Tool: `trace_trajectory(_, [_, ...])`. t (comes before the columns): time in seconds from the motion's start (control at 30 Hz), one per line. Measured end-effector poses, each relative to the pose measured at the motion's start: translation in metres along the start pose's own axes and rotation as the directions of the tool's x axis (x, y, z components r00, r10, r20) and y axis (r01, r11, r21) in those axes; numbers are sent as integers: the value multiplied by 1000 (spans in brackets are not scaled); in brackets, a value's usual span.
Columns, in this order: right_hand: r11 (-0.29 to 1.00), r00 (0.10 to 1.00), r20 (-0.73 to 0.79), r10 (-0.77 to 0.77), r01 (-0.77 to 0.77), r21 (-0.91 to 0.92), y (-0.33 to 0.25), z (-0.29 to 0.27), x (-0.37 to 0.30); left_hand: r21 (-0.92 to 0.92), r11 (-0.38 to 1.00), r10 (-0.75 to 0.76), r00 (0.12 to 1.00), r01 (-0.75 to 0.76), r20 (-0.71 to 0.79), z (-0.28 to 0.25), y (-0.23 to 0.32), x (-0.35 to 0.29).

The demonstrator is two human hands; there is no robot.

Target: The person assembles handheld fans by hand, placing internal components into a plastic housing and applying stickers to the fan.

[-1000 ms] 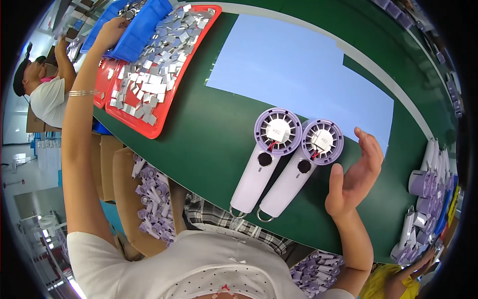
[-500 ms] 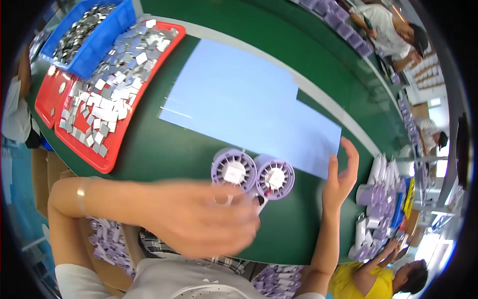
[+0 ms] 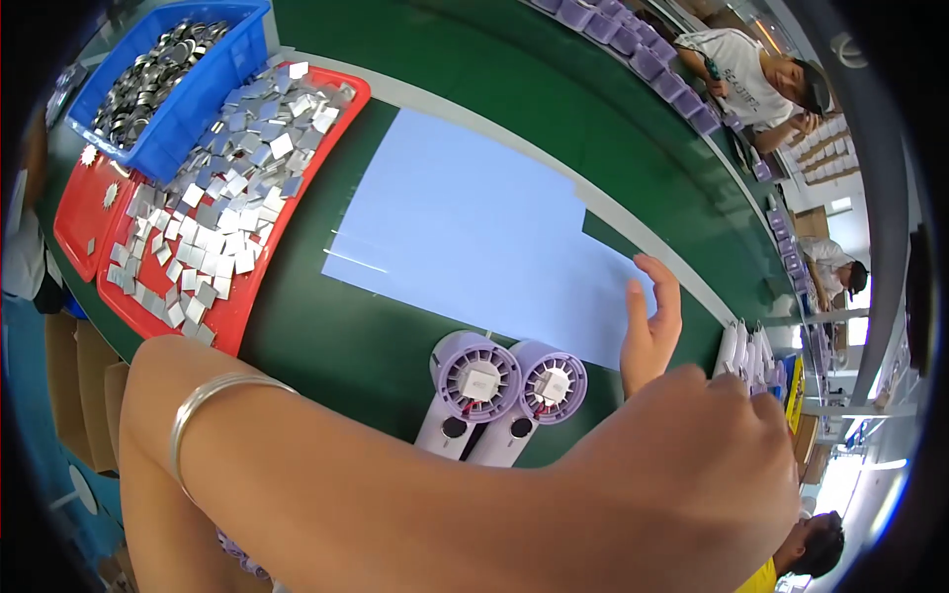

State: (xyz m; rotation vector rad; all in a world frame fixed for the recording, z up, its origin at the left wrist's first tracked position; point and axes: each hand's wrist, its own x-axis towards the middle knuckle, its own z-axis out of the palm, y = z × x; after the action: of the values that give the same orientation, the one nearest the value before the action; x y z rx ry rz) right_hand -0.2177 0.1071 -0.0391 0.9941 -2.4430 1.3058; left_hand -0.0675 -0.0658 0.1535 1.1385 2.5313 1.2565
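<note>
Two handheld fans lie side by side on the green table, the left fan and the right fan. Each has a round purple ribbed head with a pale square piece at its centre, red wires and a white handle with a dark round button. My left arm, wearing a silver bangle, reaches across in front of them. My left hand is over at the right, knuckles bent; its fingertips are hidden behind its back. My right hand is open, thumb and forefinger apart, by the right end of a light blue sheet.
At the left, a red tray holds many small silver square plates. A blue bin of round metal parts overlaps it. White fan handles are stacked at the right. Purple parts line the far side, where a person works.
My left hand has swung from beside the fans far to the right, its forearm now crossing the foreground. The right hand stays near the sheet's end. The view has shifted slightly.
</note>
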Motion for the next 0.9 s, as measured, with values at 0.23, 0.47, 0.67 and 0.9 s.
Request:
trace_trajectory(0.23, [1000, 1000, -18, -6, 6, 8, -10, -6, -1, -150, 983, -90, 986, 111, 139, -3, 5, -35])
trace_trajectory(0.47, [999, 999, 9, 44, -44, -2, -2, 3, 19, 1, 986, -137, 821, 165, -554, 110, -58, -102])
trace_trajectory(0.67, [975, 988, 151, 7, 26, -219, 3, 31, 45, 439, 896, 207, 939, -69, -274, 174, -83, -100])
trace_trajectory(0.9, [895, 977, 207, 41, 56, -442, 5, 55, 57, 569, 818, 228, 956, -85, -185, 178, -94, -99])
